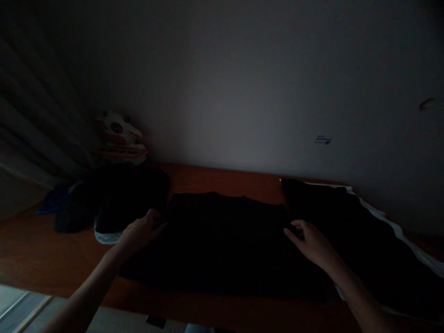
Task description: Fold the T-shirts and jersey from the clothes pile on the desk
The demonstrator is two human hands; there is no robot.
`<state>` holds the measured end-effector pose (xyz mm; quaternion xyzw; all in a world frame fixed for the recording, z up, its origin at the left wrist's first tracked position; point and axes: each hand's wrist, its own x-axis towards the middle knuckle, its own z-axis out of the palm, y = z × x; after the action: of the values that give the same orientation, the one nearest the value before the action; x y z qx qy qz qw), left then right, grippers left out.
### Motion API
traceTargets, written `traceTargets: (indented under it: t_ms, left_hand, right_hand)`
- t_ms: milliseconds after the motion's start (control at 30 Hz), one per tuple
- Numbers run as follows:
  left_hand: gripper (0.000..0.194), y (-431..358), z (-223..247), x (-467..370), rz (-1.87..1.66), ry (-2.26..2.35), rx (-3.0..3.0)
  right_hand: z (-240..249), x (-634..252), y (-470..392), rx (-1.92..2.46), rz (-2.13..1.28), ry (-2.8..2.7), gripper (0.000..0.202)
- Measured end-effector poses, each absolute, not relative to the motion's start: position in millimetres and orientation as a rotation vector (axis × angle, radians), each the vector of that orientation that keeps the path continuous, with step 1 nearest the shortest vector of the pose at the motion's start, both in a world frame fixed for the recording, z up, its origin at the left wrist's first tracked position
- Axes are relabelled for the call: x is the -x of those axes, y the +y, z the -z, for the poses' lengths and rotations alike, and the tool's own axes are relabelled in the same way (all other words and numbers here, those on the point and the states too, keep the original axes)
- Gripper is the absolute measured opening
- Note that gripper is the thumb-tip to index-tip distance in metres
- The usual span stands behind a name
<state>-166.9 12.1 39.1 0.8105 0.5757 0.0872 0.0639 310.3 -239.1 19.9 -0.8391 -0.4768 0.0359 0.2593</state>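
A black garment [222, 245] lies spread flat on the brown wooden table [222, 177], its far edge slightly wavy. At its left side is my left hand [144, 227], fingers bent toward the cloth with thumb and fingers apart. My right hand [308, 238] is by the opposite side, thumb and forefinger apart over the dark fabric. Neither hand visibly grips the cloth, though the dim light hides exactly where the fingertips touch.
Dark clothes [132, 196] are heaped at the left, beside a blue cloth [53, 199]. More black clothing [364, 236] with white edges lies at the right. A toy-like white and red object [121, 132] stands in the back left corner, near a curtain [34, 101].
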Motion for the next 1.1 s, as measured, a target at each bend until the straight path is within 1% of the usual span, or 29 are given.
traceTargets:
  t_ms: [100,200,267,333,433,500,533,600,700,800,900,1000,1100]
  left_hand:
    - [0.033,11,-46,159,-0.207,1.675,-2.446]
    - [0.036,1,-50,171,-0.188,1.745,-2.43]
    - [0.037,-3,-52,176,-0.166,1.756,-2.511]
    - [0.038,-3,-53,167,-0.222,1.691,-2.674]
    - [0.041,1,-48,123,-0.359,1.413,-2.845]
    - [0.045,3,-42,82,-0.329,1.207,-2.836]
    - [0.049,4,-37,61,-0.283,1.176,-2.822]
    - [0.056,5,-28,28,-0.171,1.249,-2.757]
    - [0.065,15,-13,8,-0.094,1.345,-2.747]
    - [0.064,32,-3,20,-0.186,1.288,-2.819]
    - [0.061,49,2,38,-0.286,1.327,-2.81]
    - [0.059,58,1,44,-0.402,1.343,-2.78]
    - [0.05,58,-4,43,-0.58,1.258,-2.76]
  right_hand:
    - [2,-308,-223,2.277,0.081,-1.375,0.052]
    - [21,-307,-228,2.339,0.193,-1.446,0.053]
    - [23,-305,-231,2.412,0.22,-1.464,0.051]
    - [14,-301,-224,2.459,0.227,-1.498,0.049]
    - [-10,-285,-195,2.439,0.176,-1.623,0.045]
    - [-25,-266,-169,2.375,0.049,-1.722,0.046]
    - [-29,-255,-156,2.353,-0.023,-1.739,0.049]
    - [-31,-235,-135,2.35,-0.125,-1.727,0.054]
    - [-20,-217,-119,2.451,-0.106,-1.598,0.061]
    - [-6,-219,-118,2.546,-0.063,-1.481,0.067]
    - [2,-230,-121,2.522,-0.035,-1.469,0.066]
    - [8,-239,-124,2.378,0.061,-1.502,0.059]
    - [13,-243,-126,2.208,0.173,-1.502,0.049]
